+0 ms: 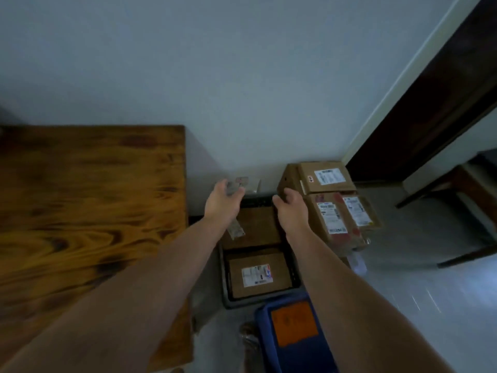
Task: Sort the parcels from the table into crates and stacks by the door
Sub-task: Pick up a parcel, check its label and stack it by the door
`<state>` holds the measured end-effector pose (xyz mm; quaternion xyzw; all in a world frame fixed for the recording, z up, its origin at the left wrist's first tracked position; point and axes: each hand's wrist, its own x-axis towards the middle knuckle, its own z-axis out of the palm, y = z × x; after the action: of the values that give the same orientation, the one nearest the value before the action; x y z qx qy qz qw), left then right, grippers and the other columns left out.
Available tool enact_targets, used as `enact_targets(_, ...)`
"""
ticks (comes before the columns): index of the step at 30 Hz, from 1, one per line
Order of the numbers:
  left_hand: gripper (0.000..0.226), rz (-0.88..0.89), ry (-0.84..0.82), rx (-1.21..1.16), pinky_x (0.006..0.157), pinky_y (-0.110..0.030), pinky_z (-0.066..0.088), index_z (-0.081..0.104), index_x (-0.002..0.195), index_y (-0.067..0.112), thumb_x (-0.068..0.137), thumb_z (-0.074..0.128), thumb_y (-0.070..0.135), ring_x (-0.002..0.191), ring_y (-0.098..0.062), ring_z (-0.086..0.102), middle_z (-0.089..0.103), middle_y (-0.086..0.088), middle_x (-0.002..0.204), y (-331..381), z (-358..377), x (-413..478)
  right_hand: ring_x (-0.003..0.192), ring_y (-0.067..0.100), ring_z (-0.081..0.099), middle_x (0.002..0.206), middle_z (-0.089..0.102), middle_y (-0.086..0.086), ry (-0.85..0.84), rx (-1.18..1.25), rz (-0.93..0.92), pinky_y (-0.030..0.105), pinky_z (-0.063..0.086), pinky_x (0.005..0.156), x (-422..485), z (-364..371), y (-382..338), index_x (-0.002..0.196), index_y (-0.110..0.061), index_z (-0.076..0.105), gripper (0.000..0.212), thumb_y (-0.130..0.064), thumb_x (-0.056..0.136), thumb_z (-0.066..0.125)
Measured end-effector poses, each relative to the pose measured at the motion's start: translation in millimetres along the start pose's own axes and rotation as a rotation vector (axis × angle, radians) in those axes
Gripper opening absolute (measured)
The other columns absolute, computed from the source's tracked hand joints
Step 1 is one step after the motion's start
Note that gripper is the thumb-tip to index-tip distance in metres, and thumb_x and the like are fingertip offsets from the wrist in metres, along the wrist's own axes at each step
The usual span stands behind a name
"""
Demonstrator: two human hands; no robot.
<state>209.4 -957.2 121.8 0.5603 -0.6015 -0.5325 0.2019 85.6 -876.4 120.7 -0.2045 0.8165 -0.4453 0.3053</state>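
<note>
Both my arms reach out over a dark crate (231,301) on the floor between the table and the door. Two brown cardboard parcels lie in it: a far one (259,224) and a near one with a white label (258,275). My left hand (223,201) hovers above the crate's far left corner with relaxed fingers, and a small grey packet (242,182) shows just past its fingertips. My right hand (290,208) hangs loosely curled over the far right corner, beside a stack of labelled parcels (329,176). Whether it touches the stack is unclear.
A wooden table (80,211) fills the left. A blue crate (269,354) holding an orange parcel (293,324) sits nearest me. The dark door (430,103) stands at the right, with dark furniture legs (457,208) on the pale floor beyond the stack.
</note>
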Motion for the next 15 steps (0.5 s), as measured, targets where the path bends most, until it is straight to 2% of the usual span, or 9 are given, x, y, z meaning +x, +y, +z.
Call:
enact_targets(3,0.061,0.095,-0.017,-0.078,0.1,-0.032,0.033,0.031,0.145,0.02,0.091,0.054,0.04,0.13,-0.025,0.041,0.04,-0.005,0.146,16.6,-51.5,-26.7,0.112,0.011,0.048,0.137,0.05,0.002,0.027,0.056,-0.098,0.013,0.035,0.072,-42.9,11.1,-37.5,0.138,-0.02,0.043,0.048,-0.023,0.093,0.056)
enact_targets(6,0.06,0.193,-0.001,-0.102,0.103,-0.033,0.035,0.033,0.143,0.02,0.091,0.055,0.038,0.129,-0.024,0.042,0.041,-0.005,0.145,27.8,-100.3,-47.1,0.123,0.017,0.046,0.141,0.046,0.003,0.054,0.129,-0.168,0.022,0.037,0.086,-78.3,24.7,-68.1,0.139,-0.02,0.042,0.047,-0.023,0.093,0.055)
enact_targets(10,0.059,0.262,0.084,-0.198,0.106,-0.037,0.037,0.033,0.144,0.019,0.092,0.056,0.034,0.129,-0.023,0.043,0.042,-0.005,0.144,39.0,-162.5,-78.6,0.126,0.019,0.045,0.141,0.046,0.004,0.072,0.124,-0.282,0.025,0.034,0.084,-126.8,47.0,-106.9,0.136,-0.02,0.045,0.045,-0.027,0.093,0.056)
enact_targets(15,0.059,0.319,0.171,-0.219,0.099,-0.033,0.039,0.032,0.144,0.02,0.093,0.055,0.035,0.129,-0.023,0.043,0.041,-0.005,0.145,40.2,-234.2,-112.8,0.127,0.02,0.046,0.139,0.048,0.008,0.032,0.107,-0.426,0.023,0.032,0.092,-171.0,79.5,-153.2,0.135,-0.013,0.047,0.044,-0.024,0.093,0.056)
